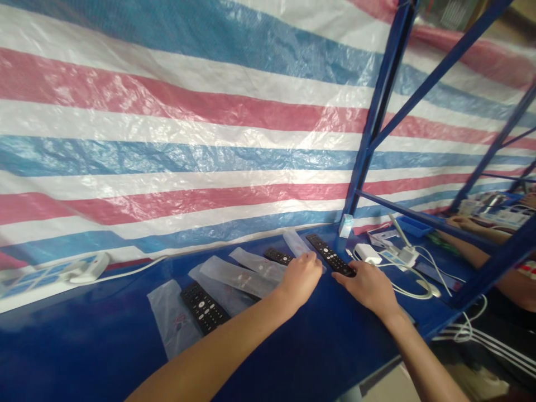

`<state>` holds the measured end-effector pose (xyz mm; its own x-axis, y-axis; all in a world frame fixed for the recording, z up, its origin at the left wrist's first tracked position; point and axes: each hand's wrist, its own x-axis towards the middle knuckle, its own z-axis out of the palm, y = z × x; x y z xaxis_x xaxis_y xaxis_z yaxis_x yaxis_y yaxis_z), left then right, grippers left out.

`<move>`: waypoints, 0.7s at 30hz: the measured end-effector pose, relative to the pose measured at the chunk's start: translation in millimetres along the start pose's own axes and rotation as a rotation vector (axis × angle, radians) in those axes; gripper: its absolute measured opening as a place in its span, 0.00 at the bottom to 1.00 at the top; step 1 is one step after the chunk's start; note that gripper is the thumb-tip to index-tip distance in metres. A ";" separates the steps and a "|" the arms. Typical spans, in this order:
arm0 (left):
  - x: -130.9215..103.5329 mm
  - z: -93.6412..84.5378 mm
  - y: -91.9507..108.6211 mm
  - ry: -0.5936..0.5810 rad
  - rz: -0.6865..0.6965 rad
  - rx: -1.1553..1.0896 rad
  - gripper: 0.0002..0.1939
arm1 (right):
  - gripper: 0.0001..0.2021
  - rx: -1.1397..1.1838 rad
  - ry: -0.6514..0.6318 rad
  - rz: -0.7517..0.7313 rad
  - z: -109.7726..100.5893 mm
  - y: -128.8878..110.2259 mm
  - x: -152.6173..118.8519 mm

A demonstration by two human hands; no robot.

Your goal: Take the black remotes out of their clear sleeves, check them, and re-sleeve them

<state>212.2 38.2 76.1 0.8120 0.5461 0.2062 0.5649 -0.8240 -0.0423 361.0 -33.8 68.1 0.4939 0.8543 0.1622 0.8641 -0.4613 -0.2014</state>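
With right fingers [360, 269], pinches remote [329, 254] near charger [368, 254] and box [346, 226]; curls left fingers [307, 261] at plastic sleeve [295, 240], cannot tell if pinching.

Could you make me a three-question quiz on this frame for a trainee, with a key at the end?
1. Multiple choice: which thing do the fingers of the right hand touch? A) a white charger, B) a black remote, C) a coiled cable.
2. True or false: the plastic sheeting behind the table is plain, without stripes.
3. Fill in the blank: the remotes and plastic sleeves lie on a ____ surface.

Key:
1. B, at the remote's near end.
2. False; it has red, white and blue stripes.
3. Blue.
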 end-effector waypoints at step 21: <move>-12.2 21.7 40.5 -0.042 0.099 -0.173 0.12 | 0.12 0.018 0.067 0.037 6.4 71.1 -142.5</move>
<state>228.4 1.4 50.7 0.8699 0.4639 0.1678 0.4514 -0.8857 0.1086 351.4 -186.8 24.5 0.5314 0.8185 0.2183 0.8435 -0.4874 -0.2257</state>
